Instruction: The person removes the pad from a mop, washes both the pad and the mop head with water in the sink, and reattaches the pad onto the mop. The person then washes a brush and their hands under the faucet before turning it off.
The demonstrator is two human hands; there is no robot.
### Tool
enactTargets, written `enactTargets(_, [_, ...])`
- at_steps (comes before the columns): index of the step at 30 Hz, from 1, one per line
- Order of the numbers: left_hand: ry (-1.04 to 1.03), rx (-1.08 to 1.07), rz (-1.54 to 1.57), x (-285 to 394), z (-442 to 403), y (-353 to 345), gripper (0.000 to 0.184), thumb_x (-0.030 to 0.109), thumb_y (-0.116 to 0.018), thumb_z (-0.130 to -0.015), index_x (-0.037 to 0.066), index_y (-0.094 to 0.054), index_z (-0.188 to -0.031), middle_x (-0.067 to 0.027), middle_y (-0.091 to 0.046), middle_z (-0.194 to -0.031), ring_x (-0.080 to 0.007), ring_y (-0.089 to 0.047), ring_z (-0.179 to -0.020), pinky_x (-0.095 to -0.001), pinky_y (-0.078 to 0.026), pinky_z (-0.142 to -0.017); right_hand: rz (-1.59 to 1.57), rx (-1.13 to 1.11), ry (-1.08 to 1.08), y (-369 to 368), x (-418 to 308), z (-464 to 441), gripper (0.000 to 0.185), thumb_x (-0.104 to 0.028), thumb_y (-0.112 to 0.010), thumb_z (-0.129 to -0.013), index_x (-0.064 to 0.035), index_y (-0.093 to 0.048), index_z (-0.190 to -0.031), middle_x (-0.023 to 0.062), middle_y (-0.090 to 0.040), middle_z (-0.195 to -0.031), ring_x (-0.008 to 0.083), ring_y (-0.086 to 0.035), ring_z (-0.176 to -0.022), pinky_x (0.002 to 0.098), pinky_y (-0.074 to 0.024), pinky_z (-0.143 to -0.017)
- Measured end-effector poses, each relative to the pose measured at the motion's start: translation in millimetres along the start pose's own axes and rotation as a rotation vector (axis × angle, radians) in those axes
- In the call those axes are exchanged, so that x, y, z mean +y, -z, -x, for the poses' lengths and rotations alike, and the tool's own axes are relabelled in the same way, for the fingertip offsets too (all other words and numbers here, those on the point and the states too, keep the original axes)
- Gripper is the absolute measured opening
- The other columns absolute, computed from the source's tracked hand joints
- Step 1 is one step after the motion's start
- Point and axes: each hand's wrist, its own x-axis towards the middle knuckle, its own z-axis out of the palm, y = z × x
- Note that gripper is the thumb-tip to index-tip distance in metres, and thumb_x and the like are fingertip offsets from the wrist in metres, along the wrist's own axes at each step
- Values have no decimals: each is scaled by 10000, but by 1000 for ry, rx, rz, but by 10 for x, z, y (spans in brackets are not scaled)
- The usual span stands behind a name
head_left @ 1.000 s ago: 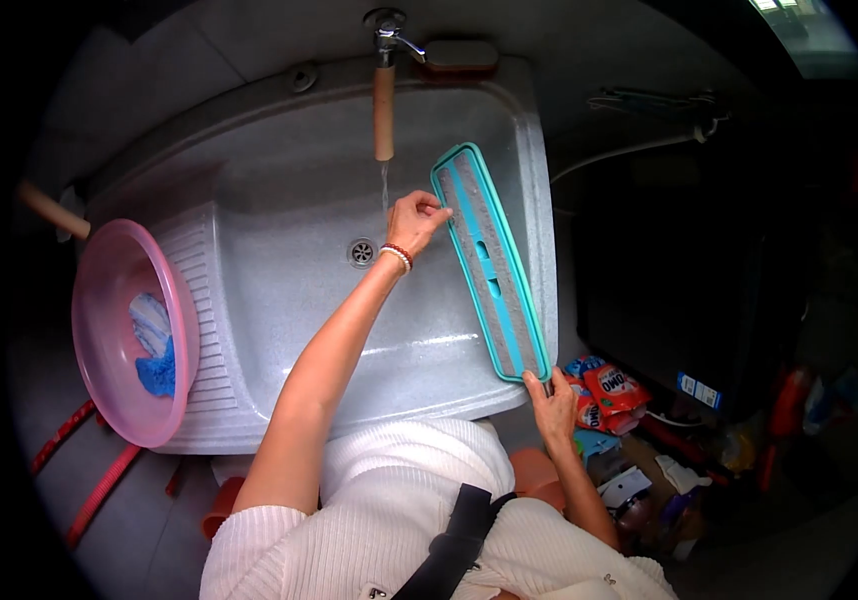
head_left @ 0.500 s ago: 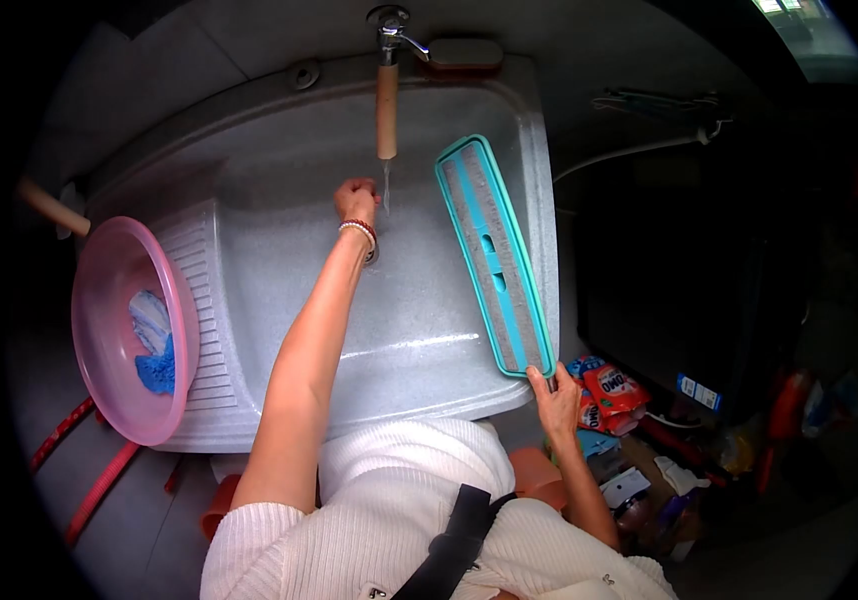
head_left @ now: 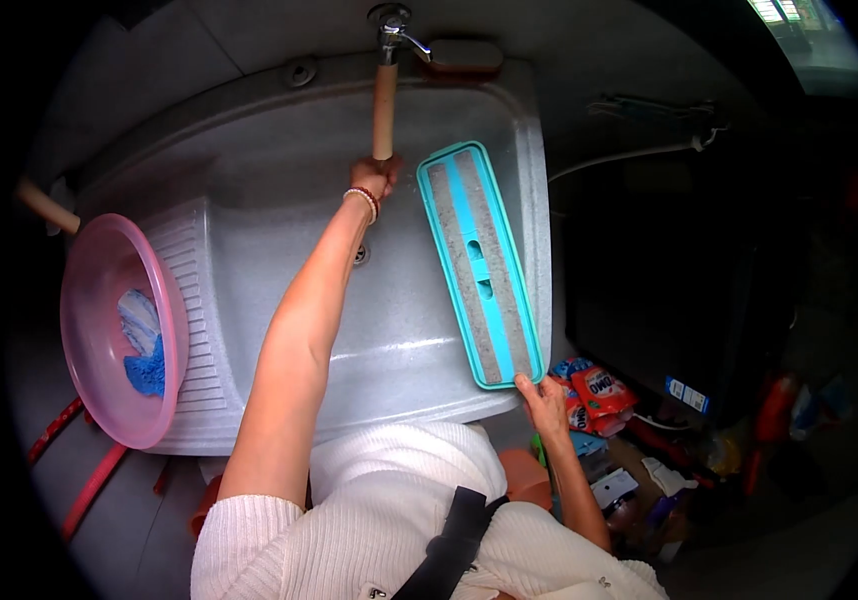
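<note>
Long teal plastic plate with two grey strips (head_left: 480, 268) held slantwise over right side of grey sink (head_left: 399, 310); contact with sink can't be told. Near end clamped in right hand (head_left: 546, 403), thumb on top. Left hand (head_left: 377, 178) held just at mouth of beige tube (head_left: 384, 115) on chrome tap (head_left: 390, 30); fingers look curled, whether tube is gripped can't be told. Rinsing step, probably. Next move calls for plate held steady, strips brought under tube mouth imo.

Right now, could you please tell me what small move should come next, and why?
I would probably move the left hand from the end of the beige hose to the gray strips of the turquoise plate, since those look speckled and the right hand holds its lower end.
</note>
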Motion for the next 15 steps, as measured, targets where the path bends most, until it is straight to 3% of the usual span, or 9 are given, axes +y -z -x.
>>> enactTargets(3, [-47,294,-230,-75,-96,-16,199,233,-636,-755,40,-649,-805,-87,-595,-588,-226,-561,-570,-385,-441,-554,20,-49,-17,33,36,-41,352,-347,-630,-791,-7,-632,-884,8,-485,-546,84,-433,-504,263,-347,-467])
enactTargets(6, [-63,279,-406,-71,-46,58,279,213,-646,-715,29,-637,-925,-125,-623,-712,-269,-590,-696,-387,-460,-647,63,-74,2,62,81,-89,364,-364,-627,-790,-10,-633,-874,12,-482,-540,85,-434,-503,267,-348,-466])
enactTargets(9, [-527,285,-595,-414,-91,158,390,170,-668,-682,39,-600,-1042,-149,-625,-908,-261,-586,-846,-363,-465,-738,74,-75,40,61,43,-105,390,-391,-620,-788,-8,-632,-858,20,-479,-531,90,-445,-498,275,-356,-465])
enactTargets(12, [-592,285,-717,-448,27,296,487,118,-687,-645,36,-559,-1108,-163,-584,-1071,-266,-558,-956,-349,-451,-809,60,-107,-39,76,-3,-108,401,-397,-620,-788,1,-629,-841,15,-481,-530,89,-441,-482,273,-345,-449])
enactTargets(15, [-210,38,-245,-307,119,262,319,61,-601,-759,-16,-569,-1066,-123,-626,-961,-218,-606,-828,-296,-475,-747,-83,-157,-115,62,-67,-69,401,-415,-618,-795,-15,-600,-799,-3,-445,-496,74,-384,-388,241,-282,-355])
